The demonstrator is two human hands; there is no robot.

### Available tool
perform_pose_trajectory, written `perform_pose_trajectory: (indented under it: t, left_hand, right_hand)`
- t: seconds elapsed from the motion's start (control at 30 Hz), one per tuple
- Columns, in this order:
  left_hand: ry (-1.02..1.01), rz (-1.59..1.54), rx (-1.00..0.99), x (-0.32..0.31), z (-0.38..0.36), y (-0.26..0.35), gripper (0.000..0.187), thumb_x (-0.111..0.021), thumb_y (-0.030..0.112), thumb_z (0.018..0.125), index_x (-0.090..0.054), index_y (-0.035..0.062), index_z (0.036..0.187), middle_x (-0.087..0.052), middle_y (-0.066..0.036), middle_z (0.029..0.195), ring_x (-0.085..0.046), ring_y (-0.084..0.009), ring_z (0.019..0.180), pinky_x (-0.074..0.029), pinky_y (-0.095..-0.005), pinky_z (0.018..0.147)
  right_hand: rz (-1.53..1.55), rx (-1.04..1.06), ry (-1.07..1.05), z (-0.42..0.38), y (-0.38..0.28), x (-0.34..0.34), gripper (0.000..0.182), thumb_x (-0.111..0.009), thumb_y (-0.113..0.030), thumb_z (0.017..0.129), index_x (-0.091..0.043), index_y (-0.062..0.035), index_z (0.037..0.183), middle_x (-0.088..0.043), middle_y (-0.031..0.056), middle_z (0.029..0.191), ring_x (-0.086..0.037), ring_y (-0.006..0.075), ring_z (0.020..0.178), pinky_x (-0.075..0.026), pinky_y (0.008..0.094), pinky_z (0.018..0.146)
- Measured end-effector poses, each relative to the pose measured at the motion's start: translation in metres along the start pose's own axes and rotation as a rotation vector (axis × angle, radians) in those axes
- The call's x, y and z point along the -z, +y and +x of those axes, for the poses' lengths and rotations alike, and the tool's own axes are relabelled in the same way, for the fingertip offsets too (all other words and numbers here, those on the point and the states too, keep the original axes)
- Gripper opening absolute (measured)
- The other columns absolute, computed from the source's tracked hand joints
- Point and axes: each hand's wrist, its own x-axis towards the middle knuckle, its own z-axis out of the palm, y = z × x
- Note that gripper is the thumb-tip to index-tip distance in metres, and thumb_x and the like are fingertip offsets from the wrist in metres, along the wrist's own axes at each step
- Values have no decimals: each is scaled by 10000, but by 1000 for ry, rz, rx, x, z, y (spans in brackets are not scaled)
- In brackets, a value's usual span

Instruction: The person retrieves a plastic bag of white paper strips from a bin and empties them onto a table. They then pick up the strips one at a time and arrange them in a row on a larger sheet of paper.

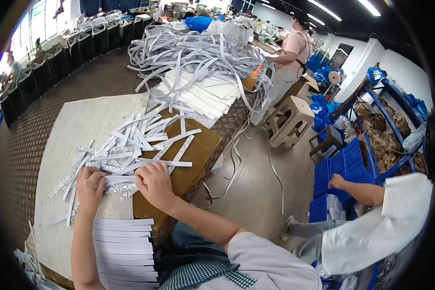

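A loose heap of short white strips [135, 137], some with a grey printed pattern, lies on a pale board and a brown sheet. At the near edge of the heap a white strip [120, 179] spans the gap between my hands. My left hand [91, 186] has its fingers closed on the strip's left end. My right hand [154, 182] is curled over the right end, its fingertips partly hidden. Just below, a row of flat white strips [123, 244] lies side by side near my body.
Behind the heap are stacked white sheets [203, 94], a tangle of long grey-white strips [198, 50] and an orange-tipped bottle [251, 79]. A beige stool [291, 121] stands right of the table. One person [295, 48] stands beyond; another person's arm [362, 191] is near blue crates [345, 166].
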Motion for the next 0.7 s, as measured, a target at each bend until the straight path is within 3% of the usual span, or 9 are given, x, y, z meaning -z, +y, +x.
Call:
perform_pose_trajectory:
  t: [0.07,0.13,0.2,0.37,0.4,0.5,0.6,0.7]
  left_hand:
    - [25,-20,-20,3,1,-3,80,-707,56,787,-684,12,850,-633,-100,906,-583,-278,908,-466,-389,809]
    - [-12,-199,144,6,-2,-3,69,-696,40,804,-681,2,859,-628,-98,883,-590,-240,843,-473,-348,746]
    - [-103,-307,271,15,-3,-3,56,-669,1,828,-673,-20,880,-617,-85,844,-579,-167,722,-465,-279,653]
    - [-62,-471,412,20,-18,-8,49,-653,-27,835,-671,-23,880,-601,-42,814,-569,-115,706,-459,-260,622]
    - [-68,-484,437,27,-20,-4,46,-648,-31,840,-671,-22,879,-599,-34,811,-568,-105,701,-458,-255,601]
    - [-119,-554,653,37,-29,-6,30,-673,20,852,-666,19,881,-593,1,730,-546,-58,620,-424,-226,480]
    - [-216,-481,611,47,-41,-19,114,-697,119,858,-657,17,828,-612,3,693,-544,-75,608,-438,-256,540]
    - [-355,-543,699,59,-48,-15,115,-694,126,885,-654,36,825,-579,31,686,-532,-48,636,-426,-233,551]
  right_hand:
    - [39,-19,-9,3,-3,11,65,-681,-87,831,-621,-86,856,-599,64,838,-577,288,854,-431,395,831]
    - [109,-47,-4,3,-5,18,60,-682,-92,841,-628,-82,866,-600,62,840,-581,292,839,-449,393,806]
    - [147,-41,16,1,-7,26,82,-695,-76,852,-643,-69,916,-606,66,840,-596,263,778,-479,371,691]
    - [318,-195,9,-16,-10,34,150,-719,-27,840,-644,-60,966,-618,62,822,-568,166,636,-456,294,556]
    - [354,-269,-38,-21,-11,35,143,-716,-25,857,-637,-52,974,-630,38,800,-538,97,598,-448,255,550]
    - [492,-416,-146,-33,-16,36,101,-705,-50,898,-629,-27,961,-610,-22,757,-512,13,632,-444,196,574]
    - [606,-536,-270,-46,-20,35,58,-675,-21,911,-624,-22,939,-595,-52,762,-514,-6,666,-423,175,583]
    - [596,-629,-371,-50,-28,35,49,-666,-16,913,-620,-32,919,-585,-68,757,-504,-19,657,-417,164,589]
